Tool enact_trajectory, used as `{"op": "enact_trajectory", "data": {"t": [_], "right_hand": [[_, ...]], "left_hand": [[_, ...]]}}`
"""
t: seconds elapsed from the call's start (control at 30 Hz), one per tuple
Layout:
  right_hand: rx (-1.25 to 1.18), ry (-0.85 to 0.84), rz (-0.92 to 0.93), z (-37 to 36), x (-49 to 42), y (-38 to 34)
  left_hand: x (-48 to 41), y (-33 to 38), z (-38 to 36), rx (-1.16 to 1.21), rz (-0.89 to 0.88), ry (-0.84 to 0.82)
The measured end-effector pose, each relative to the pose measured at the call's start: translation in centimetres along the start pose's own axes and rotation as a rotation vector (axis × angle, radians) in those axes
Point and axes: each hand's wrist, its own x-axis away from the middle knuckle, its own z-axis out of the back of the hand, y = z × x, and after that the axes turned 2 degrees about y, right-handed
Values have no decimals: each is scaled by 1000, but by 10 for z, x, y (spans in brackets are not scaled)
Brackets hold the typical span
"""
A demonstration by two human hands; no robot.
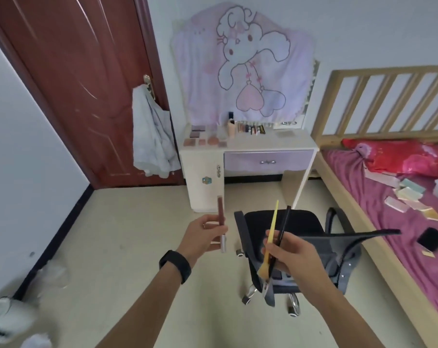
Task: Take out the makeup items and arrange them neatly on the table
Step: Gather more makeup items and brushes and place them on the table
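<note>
Makeup items (248,128) lie in rows on the white dressing-table surface (263,144), upper centre of frame. Flat palettes (197,136) are at its left end. An upright bottle (231,128) and a line of slim tubes stand mid-back against the wall. One pale flat piece (285,133) lies toward the right end.

Left hand (204,233), lower centre: grip closed round a brown-pink tube (221,209), held upright, pale cap end down. Black band (175,266) on that wrist.

Right hand (292,256), just right of it: grip closed round two brushes together, a yellow brush (275,218) and a black brush (285,222). Handles point up and bristles point down below the fingers.

Containers: the lilac drawer (268,160) under the surface is shut and the cabinet door (204,177) at its left is shut, so contents are hidden.

Black office chair (308,222) stands on the floor below the hands, in front of the dressing table.

Bed (363,197) at right of frame has a pink sheet and a red pillow (401,159). Small flat boxes (410,195) are scattered on it, with a black square case (431,238) near the edge.

Brown door (74,84) upper left, white garment (152,139) hanging from its handle. Bunny-print cloth (243,66) hangs above the surface. Blurred white objects lower left, cannot tell what.
</note>
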Motion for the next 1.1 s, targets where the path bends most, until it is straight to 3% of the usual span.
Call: {"op": "enact_trajectory", "data": {"t": [0.23,0.67,1.1], "right_hand": [[-74,-49,-18,-50,-147,-32],[-167,-3,-121,-196,-424,-75],[-263,161,-260,-173,-662,-57]], "left_hand": [[-134,40,35,44,-11,8],[-416,113,105,-113,40,-201],[-662,124,36,-179,187,-316]]}}
